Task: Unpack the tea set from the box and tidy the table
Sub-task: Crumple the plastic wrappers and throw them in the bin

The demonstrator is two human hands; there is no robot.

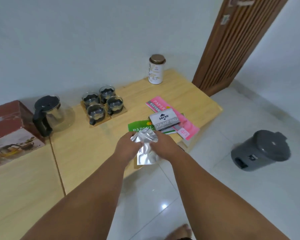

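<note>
**Q:** What do your fingers hold, and how does it lie?

**A:** Both of my hands are closed on one silver foil pouch [146,149]. My left hand [126,147] pinches its crumpled top from the left; my right hand [164,146] pinches the same top from the right. The pouch's long axis hangs downward from my fingers, its flat lower part dangling just past the near right edge of the table [87,153], over the floor. Neither hand is nearer; they meet at the top.

**Q:** Which way does the next move point?

**A:** My judgement: the pouch is waste, and the grey bin [261,149] stands on the floor well to my right, its lid down. The right hand is on that side, so it would carry.

**Q:** Where is the tea set?

**A:** Out of the box. The glass teapot [50,113] stands near the table's far left, beside the red box [12,129] at the left edge. Four glass cups [103,103] sit on wooden coasters along the far edge, near the middle. A white tin [155,70] with a bronze lid stands at the far right corner.

**Q:** Any legible writing?

**A:** The grey case [164,121] reads "JOYKO" and "STAMP PAD". It lies on a pink booklet [180,122] showing "PAPER" and "KUITAN", the rest covered. The green booklet [139,127] shows "PAPERL", then my fingers hide it. The tin's print is too small to read.
</note>
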